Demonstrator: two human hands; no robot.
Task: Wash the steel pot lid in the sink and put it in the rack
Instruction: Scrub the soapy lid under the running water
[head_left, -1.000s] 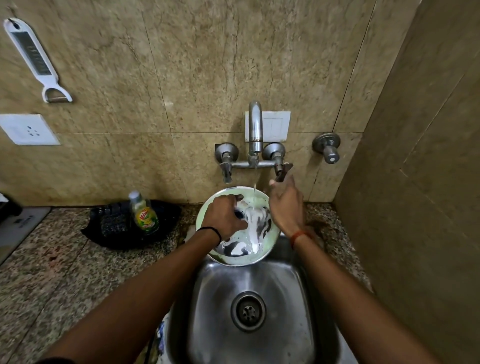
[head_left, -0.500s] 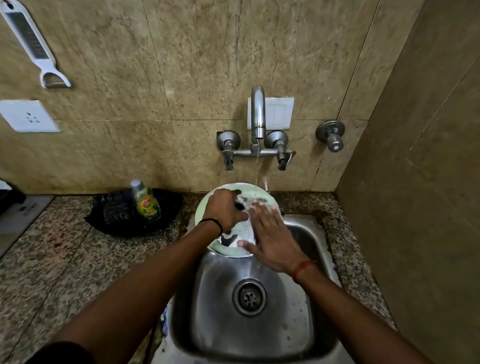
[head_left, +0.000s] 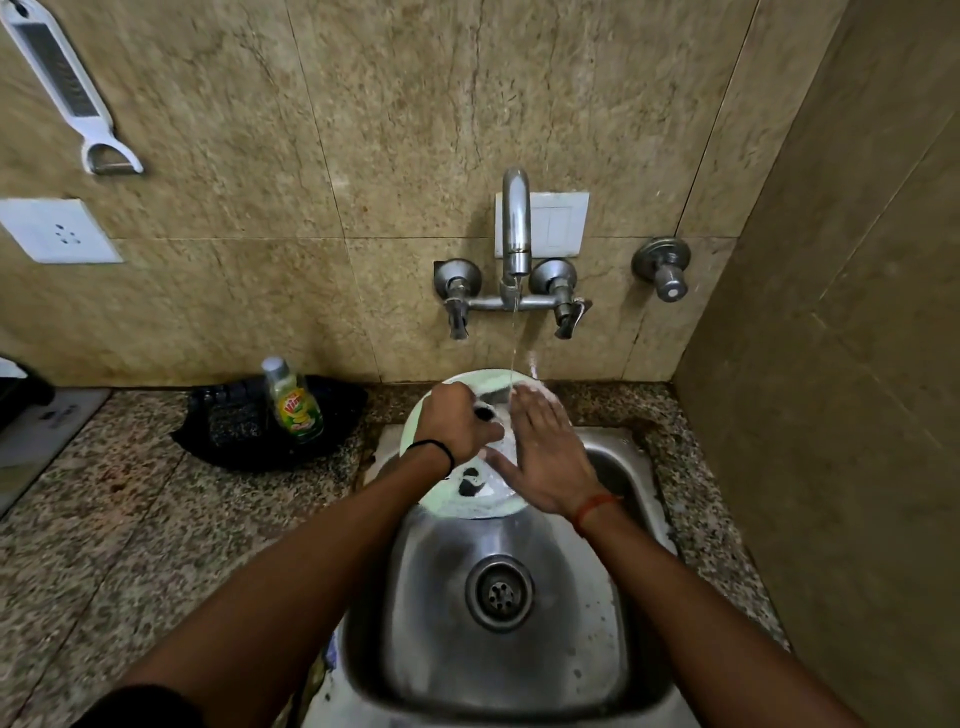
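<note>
The round steel pot lid (head_left: 470, 501), covered in white foam, is held tilted over the back of the steel sink (head_left: 561, 649). My left hand (head_left: 454, 423) grips the black knob at the lid's middle. My right hand (head_left: 545, 457) lies flat with straight fingers on the lid's soapy right side. A thin stream of water falls from the wall tap (head_left: 515, 223) onto the lid's upper edge by my right fingertips. No rack is in view.
A green dish-soap bottle (head_left: 292, 402) stands on a black tray (head_left: 249, 431) on the granite counter left of the sink. Tap handles (head_left: 563, 306) and a separate valve (head_left: 665, 270) stick out of the wall. A side wall closes in on the right.
My right hand came down from the right tap handle onto the lid and now rubs its soapy face. Water keeps running. My left hand stays on the knob.
</note>
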